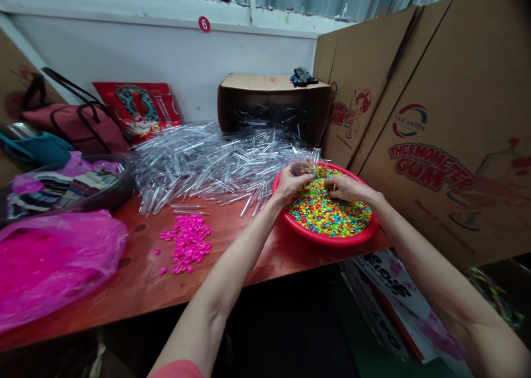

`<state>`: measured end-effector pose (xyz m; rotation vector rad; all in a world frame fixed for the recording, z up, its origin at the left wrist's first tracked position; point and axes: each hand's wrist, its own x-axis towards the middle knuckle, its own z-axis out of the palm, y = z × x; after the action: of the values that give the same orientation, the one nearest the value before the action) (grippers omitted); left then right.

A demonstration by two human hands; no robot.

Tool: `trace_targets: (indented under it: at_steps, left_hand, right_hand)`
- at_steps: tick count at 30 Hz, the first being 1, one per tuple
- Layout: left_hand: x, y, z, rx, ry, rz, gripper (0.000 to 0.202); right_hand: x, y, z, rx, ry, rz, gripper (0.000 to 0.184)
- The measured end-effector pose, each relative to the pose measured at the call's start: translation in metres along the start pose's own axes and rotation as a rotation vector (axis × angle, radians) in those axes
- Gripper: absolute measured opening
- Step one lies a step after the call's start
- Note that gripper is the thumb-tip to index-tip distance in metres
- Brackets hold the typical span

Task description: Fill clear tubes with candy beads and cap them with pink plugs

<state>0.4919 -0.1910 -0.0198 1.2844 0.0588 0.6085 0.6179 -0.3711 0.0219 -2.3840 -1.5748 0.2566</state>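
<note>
A red basin [327,242] full of small, brightly coloured candies [332,217] stands at the table's right edge. My left hand [292,181] is over its left side, the fingers curled round several clear plastic tubes [316,156] whose ends stick up behind it. Opposite, my right hand [344,187] reaches in from the right with bent fingers, its fingertips down at the candies. What those fingertips hold is hidden. Close behind the basin lies a large heap of clear plastic tubes [199,159].
Pink caps [191,245] lie loose on the red table [232,245]. Left are a pink plastic bag [62,262] and a dark tub [120,192] with cloths. An open carton [274,83] with gloves [303,77] on top stands behind; tall cardboard boxes [435,107] wall the right.
</note>
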Motion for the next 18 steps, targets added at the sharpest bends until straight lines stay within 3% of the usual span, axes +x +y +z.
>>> trace_targets:
  at_steps: [5,8,13,16,18]
  left_hand:
    - [0.000,-0.001,-0.001,0.021,-0.004,0.033,0.034]
    - [-0.001,0.002,0.000,0.026,0.002,0.029,0.035]
    - [-0.004,0.005,0.002,0.037,0.009,0.016,0.036]
    - [-0.005,0.006,0.003,0.039,-0.015,0.014,0.037]
    - [-0.005,0.007,0.003,0.052,-0.030,0.017,0.036]
  right_hand:
    - [0.011,0.020,-0.019,0.547,0.408,0.010,0.026]
    - [0.020,0.031,-0.016,0.688,0.568,0.034,0.032]
    - [0.024,0.045,0.007,0.518,0.519,0.121,0.029]
    - [0.020,0.034,0.002,0.375,0.680,0.112,0.026]
    - [0.020,0.015,-0.010,0.425,0.788,0.030,0.029]
